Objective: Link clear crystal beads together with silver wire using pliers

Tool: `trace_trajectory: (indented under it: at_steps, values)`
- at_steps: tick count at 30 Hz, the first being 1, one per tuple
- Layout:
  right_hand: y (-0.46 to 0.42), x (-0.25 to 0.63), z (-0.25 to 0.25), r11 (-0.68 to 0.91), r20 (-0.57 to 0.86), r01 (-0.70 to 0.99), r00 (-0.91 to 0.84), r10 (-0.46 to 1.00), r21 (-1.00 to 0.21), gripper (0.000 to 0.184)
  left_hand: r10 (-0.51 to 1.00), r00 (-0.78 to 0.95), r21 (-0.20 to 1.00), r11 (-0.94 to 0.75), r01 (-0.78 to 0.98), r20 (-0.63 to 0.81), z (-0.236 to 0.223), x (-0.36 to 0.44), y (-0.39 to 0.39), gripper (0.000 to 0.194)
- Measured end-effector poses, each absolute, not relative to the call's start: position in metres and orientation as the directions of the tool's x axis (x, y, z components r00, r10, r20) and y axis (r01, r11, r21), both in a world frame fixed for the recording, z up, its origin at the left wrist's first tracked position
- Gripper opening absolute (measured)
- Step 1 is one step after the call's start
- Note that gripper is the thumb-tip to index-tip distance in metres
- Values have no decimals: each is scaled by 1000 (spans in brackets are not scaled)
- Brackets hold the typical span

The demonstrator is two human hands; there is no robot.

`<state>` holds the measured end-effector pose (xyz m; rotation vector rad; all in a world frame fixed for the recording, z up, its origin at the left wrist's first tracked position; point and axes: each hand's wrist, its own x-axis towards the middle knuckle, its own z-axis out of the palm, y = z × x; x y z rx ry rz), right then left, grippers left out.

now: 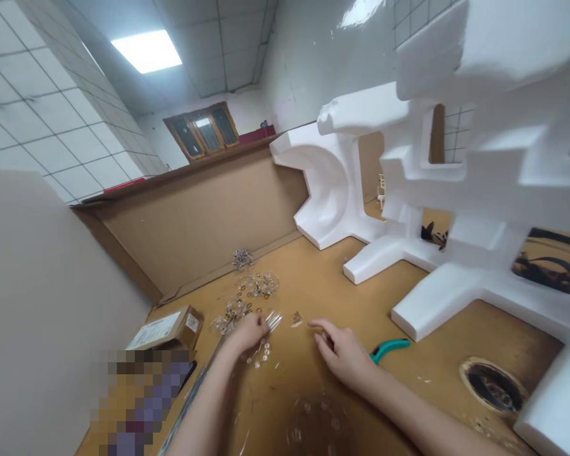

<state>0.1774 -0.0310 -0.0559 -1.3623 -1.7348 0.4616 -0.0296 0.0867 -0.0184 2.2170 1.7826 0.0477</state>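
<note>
My left hand [251,333] is low over the table, its fingers pinched together. What they hold, if anything, is too small to make out. Just to its right lie several thin silver sticks [274,321], and below it are small clear round pieces [265,356] on a thread. My right hand [342,352] hovers palm inward with the index finger stretched out and the others loosely bent, holding nothing visible. Left of that fingertip sits a little heap of brown bits [297,318]. Partly behind the right hand are teal-handled pliers [391,348].
Beyond my left hand, clear pieces and dark rings [261,285] lie in loose heaps, with a silver cluster [242,258] farther back. A cardboard box [190,323] stands left. White foam packing [437,240] rises on the right, near a round hole [494,385]. A cardboard wall [204,209] borders the back.
</note>
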Motion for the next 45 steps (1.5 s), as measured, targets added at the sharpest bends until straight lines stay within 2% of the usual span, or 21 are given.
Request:
trace_trajectory:
  at_steps: [3, 6, 8, 9, 11, 15, 19, 22, 24, 27, 29, 31, 34, 37, 45]
  values:
    - [-30, 176, -57, 376, 445, 630, -53, 894, -679, 26, 914, 373, 389, -288, 875, -162, -11, -31, 71, 22]
    - [-33, 172, -55, 442, 492, 661, -124, 862, -606, 24, 876, 471, 438, -387, 812, -101, -15, -24, 50, 19]
    - [-37, 167, -55, 477, 508, 681, -176, 843, -555, 22, 873, 487, 411, -436, 801, -24, -20, -14, 35, 16]
    - [-38, 165, -55, 484, 511, 694, -191, 838, -533, 21, 862, 505, 353, -485, 800, 40, -23, -9, 28, 16]
    - [-39, 163, -57, 481, 509, 721, -205, 836, -499, 20, 832, 551, 267, -548, 792, 73, -26, 2, 15, 17]
    - [-37, 162, -63, 454, 478, 756, -213, 852, -471, 22, 825, 558, 183, -564, 805, 92, -24, 17, -3, 22]
    - [-38, 165, -62, 437, 423, 729, -221, 879, -527, 26, 816, 573, 168, -577, 799, 78, -20, 19, -8, 21]
    - [-39, 169, -58, 428, 376, 652, -229, 898, -626, 22, 805, 590, 249, -586, 771, 67, -19, 12, -6, 19]
    - [-36, 171, -56, 402, 345, 574, -212, 914, -713, 16, 798, 592, 345, -591, 729, 116, -21, 8, -5, 18]
    - [-29, 173, -54, 303, 240, 405, -199, 950, -863, 15, 817, 563, 603, -512, 613, 121, -27, 4, -4, 19]
    - [-25, 175, -53, 214, 154, 263, -230, 961, -941, 23, 832, 551, 791, -376, 483, 59, -31, 6, -3, 23]
    - [-23, 177, -51, 143, 104, 129, -269, 958, -981, 32, 846, 532, 898, -268, 350, 45, -34, 9, -3, 27]
    - [-23, 182, -46, 80, 79, -10, -306, 949, -997, 37, 858, 510, 951, -199, 235, 53, -35, 13, -2, 33]
    - [-26, 186, -42, 53, 72, -70, -321, 944, -996, 34, 847, 529, 965, -173, 197, 43, -32, 14, -4, 36]
    - [-28, 189, -38, 53, 65, -47, -338, 939, -998, 28, 855, 515, 970, -170, 176, 57, -28, 17, -9, 36]
